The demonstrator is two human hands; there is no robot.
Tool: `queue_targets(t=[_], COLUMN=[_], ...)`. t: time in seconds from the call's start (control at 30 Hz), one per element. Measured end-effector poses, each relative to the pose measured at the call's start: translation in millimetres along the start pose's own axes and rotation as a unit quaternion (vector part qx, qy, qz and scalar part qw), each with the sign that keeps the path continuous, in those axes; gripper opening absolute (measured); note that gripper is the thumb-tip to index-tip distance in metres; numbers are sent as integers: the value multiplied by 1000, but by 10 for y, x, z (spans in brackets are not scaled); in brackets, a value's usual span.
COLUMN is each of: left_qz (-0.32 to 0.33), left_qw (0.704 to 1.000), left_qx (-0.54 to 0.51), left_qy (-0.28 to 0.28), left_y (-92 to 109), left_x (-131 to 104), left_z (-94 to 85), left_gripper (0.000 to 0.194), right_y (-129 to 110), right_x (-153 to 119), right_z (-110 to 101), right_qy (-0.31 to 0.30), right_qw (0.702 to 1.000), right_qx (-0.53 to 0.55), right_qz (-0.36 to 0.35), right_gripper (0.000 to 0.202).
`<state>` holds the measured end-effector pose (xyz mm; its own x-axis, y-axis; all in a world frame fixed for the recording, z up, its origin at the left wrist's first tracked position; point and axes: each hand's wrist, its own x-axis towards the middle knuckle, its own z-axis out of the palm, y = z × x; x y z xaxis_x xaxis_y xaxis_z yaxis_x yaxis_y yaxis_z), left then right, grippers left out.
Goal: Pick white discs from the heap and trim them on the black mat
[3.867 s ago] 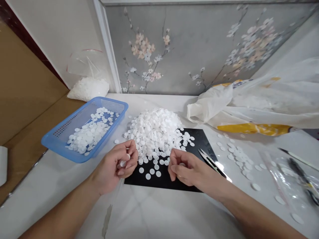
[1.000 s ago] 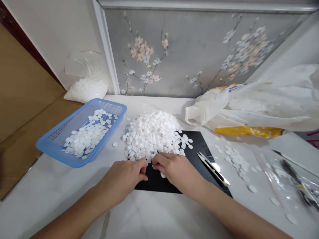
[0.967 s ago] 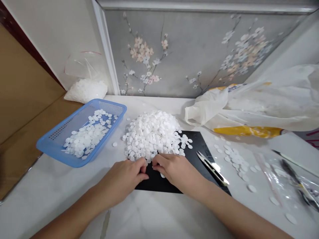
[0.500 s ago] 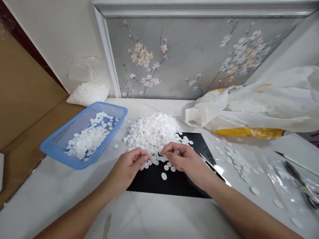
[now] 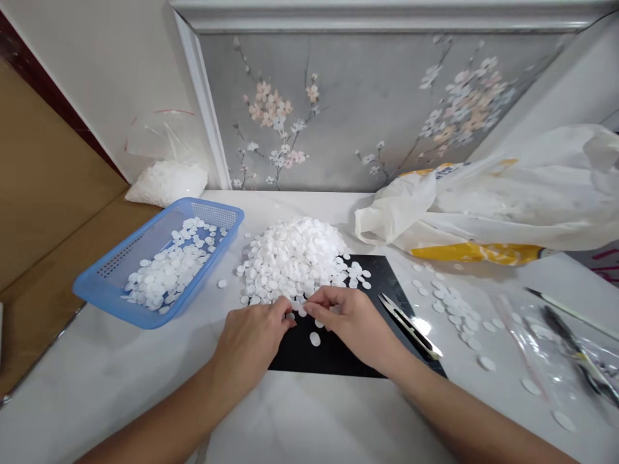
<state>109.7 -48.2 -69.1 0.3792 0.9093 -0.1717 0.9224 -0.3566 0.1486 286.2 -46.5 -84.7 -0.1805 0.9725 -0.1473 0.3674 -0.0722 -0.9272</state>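
A heap of small white discs (image 5: 294, 251) lies on the back part of a black mat (image 5: 314, 354). At its front edge my left hand (image 5: 258, 328) has its fingers bent and closed; what they hold, if anything, is hidden. Close beside it, my right hand (image 5: 345, 316) pinches a white disc (image 5: 302, 310) between thumb and index finger. One loose disc (image 5: 314, 339) rests on the mat between the hands. Thread snips (image 5: 411, 327) lie just right of my right hand.
A blue basket (image 5: 109, 303) with white discs stands at the left, a clear bag of white pieces (image 5: 167, 182) behind it. At the right are a white plastic bag (image 5: 483, 206), scattered discs (image 5: 454, 306) and a clear bag with tools (image 5: 546, 348).
My left hand has turned palm-down, and both hands have come closer together at the heap's front edge. The snips now show fully. The view has shifted slightly.
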Motion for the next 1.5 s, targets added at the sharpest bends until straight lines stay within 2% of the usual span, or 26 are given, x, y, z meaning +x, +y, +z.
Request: queue_targets(t=[0.1, 0.2, 0.27, 0.33, 0.43, 0.5, 0.57, 0.77, 0.83, 0.93, 1.0, 1.07, 1.17, 1.23, 1.37, 1.5], left_qz=[33, 38, 11, -25, -57, -62, -71, -90, -98, -104, -101, -96, -73, -47, -42, -58], left_qw=[999, 998, 998, 984, 924, 888, 867, 834, 801, 732, 698, 700, 755, 777, 771, 759], left_qx=[28, 31, -35, -170, -379, -455, -491, -541, -583, -663, -698, -694, -639, -616, -626, -639], left_qy=[16, 42, 53, 39, -1, -21, -42, -66, -90, -119, -127, -135, -126, -120, -109, -114], left_y=[-13, -33, -42, -45, -40, -36, -33, -36, -42, -55, -57, -46, -8, 21, 65, 83], left_x=[-32, -44, -40, -34, -40, -51, -61, -62, -56, -48, -47, -52, -62, -66, -69, -72], left_z=[26, 50, 39, 4, -64, -97, -109, -85, -76, -66, -62, -61, -56, -46, -18, -1], left_gripper=[21, 24, 20, 17, 22, 25, 27, 22, 17, 9, 4, 4, 12, 20, 31, 35], right_y=[6, 45, 63, 68, 56, 46, 41, 41, 36, 22, 10, -2, -8, 1, 23, -19], right_x=[-8, -3, 0, -1, -16, -28, -38, -43, -44, -55, -69, -85, -102, -102, -99, -140], right_z=[-70, -102, -109, -109, -100, -90, -81, -60, -51, -40, -35, -30, -18, -8, 22, 58], right_qy=[-56, -81, -84, -86, -102, -119, -134, -151, -151, -150, -154, -151, -150, -157, -161, -142], right_qw=[978, 954, 949, 946, 941, 935, 931, 929, 928, 927, 927, 930, 937, 939, 944, 965], right_qx=[173, 253, 271, 281, 297, 311, 321, 320, 320, 321, 319, 312, 291, 285, 274, 204], right_qz=[99, 137, 139, 137, 128, 119, 114, 110, 112, 120, 123, 125, 123, 113, 93, 80], right_gripper=[27, 35, 37, 37, 35, 33, 32, 32, 33, 35, 35, 36, 39, 41, 48, 44])
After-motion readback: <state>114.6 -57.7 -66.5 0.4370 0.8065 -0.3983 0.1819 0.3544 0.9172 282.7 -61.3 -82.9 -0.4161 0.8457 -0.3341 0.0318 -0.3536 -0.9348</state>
